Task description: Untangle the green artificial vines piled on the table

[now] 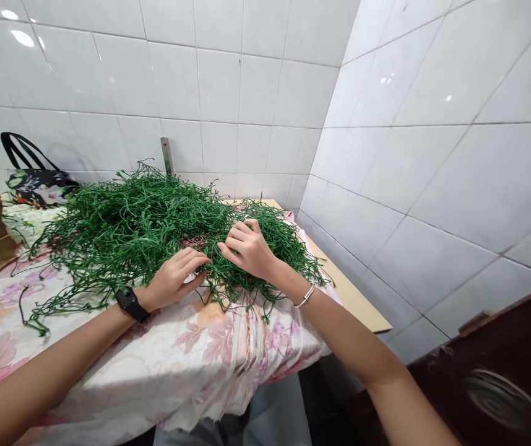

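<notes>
A wide heap of thin, tangled, dark-green stems, plastic by the look of them (pixel 145 214), lies on the table (pixel 361 300) over a white cloth with pink and orange flower prints (pixel 163 365), its long axis running left to right across the person's front. At its right end, a smaller mound of the same green stems (pixel 284 232) lies around and beyond the right hand (pixel 252 251), which is the nearer of the two to it; the bulk of the heap lies ahead and to the left, just beyond the left hand (pixel 172 275). The single stems run in every direction, so no one axis can be given for them. The two hands face each other at the near edge of the green, fingertips close but apart. The left grip is narrow, thumb a little below the straightened fingers; the right grip is curled, thumb and forefinger near each other. Whether either pinches a thin stem, I cannot tell. No brand, label or writing can be read: the black square-faced watch (pixel 130 303) shows a dark screen, and the black floral fabric bag (pixel 40 186) bears only printed blossoms.
</notes>
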The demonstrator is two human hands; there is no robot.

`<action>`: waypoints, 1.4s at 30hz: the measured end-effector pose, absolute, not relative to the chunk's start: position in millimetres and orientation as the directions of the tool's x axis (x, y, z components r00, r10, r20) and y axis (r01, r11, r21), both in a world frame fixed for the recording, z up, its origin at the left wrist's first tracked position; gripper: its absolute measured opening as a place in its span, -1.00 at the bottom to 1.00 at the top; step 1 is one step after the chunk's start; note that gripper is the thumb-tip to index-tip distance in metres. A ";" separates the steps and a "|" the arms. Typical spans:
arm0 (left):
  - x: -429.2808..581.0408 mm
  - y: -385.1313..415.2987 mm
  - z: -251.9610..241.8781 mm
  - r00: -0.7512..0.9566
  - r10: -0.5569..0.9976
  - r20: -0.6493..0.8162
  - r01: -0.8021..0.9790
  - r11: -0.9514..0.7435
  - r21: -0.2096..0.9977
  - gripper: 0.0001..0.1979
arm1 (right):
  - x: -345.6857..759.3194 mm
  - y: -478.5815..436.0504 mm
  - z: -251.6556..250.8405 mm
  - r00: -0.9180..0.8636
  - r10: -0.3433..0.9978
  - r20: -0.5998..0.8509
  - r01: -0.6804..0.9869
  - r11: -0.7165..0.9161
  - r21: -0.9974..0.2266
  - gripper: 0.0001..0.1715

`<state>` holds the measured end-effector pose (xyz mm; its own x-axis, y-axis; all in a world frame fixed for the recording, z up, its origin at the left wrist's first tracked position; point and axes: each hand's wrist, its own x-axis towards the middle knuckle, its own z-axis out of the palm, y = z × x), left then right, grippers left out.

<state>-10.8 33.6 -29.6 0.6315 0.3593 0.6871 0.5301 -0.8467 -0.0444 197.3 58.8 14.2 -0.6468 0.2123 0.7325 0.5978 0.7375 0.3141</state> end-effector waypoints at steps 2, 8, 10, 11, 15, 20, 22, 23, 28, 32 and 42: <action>-10.5 34.6 -30.0 0.631 0.360 0.687 0.534 -0.844 -0.049 -0.77 | 198.6 60.5 13.8 -0.645 0.216 0.733 0.599 0.738 0.310 -0.69; -11.8 37.5 -26.5 0.627 0.346 0.698 0.545 -0.835 -0.075 -0.79 | 198.5 64.2 11.5 -0.634 0.228 0.739 0.602 0.745 0.287 -0.73; -12.1 38.3 -26.1 0.633 0.348 0.692 0.550 -0.831 -0.085 -0.79 | 197.2 63.4 11.0 -0.636 0.237 0.734 0.602 0.748 0.280 -0.73; -12.2 38.5 -25.9 0.636 0.349 0.689 0.553 -0.829 -0.090 -0.80 | 196.4 62.5 11.0 -0.640 0.240 0.730 0.599 0.751 0.278 -0.73; -12.4 37.9 -24.0 0.652 0.336 0.679 0.546 -0.830 -0.115 -0.81 | 193.5 58.6 11.9 -0.645 0.228 0.730 0.589 0.757 0.284 -0.75; -10.7 34.3 -20.8 0.662 0.298 0.688 0.537 -0.828 -0.159 -0.81 | 192.7 57.8 12.9 -0.622 0.214 0.754 0.604 0.743 0.288 -0.75; -9.2 32.7 -20.3 0.666 0.286 0.689 0.530 -0.831 -0.167 -0.81 | 192.8 58.2 12.9 -0.615 0.214 0.759 0.611 0.737 0.288 -0.76; -8.5 32.0 -20.2 0.668 0.282 0.689 0.527 -0.833 -0.170 -0.81 | 192.9 58.4 12.8 -0.609 0.214 0.763 0.615 0.735 0.285 -0.76; -6.5 31.2 -20.3 0.658 0.287 0.696 0.532 -0.831 -0.160 -0.79 | 192.2 58.2 12.0 -0.597 0.230 0.769 0.624 0.736 0.264 -0.75; -6.8 32.1 -18.8 0.627 0.315 0.713 0.561 -0.817 -0.132 -0.79 | 192.3 57.7 11.8 -0.601 0.232 0.765 0.614 0.747 0.255 -0.75; 0.9 37.9 -9.1 0.422 0.500 0.756 0.490 -0.828 0.274 -0.77 | 195.7 50.8 14.0 -0.598 0.270 0.754 0.563 0.812 0.155 -0.89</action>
<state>0.9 37.9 -9.1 0.4218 0.4999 0.7565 0.4896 -0.8278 0.2740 195.7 50.8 14.0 -0.5981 0.2704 0.7544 0.5626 0.8121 0.1550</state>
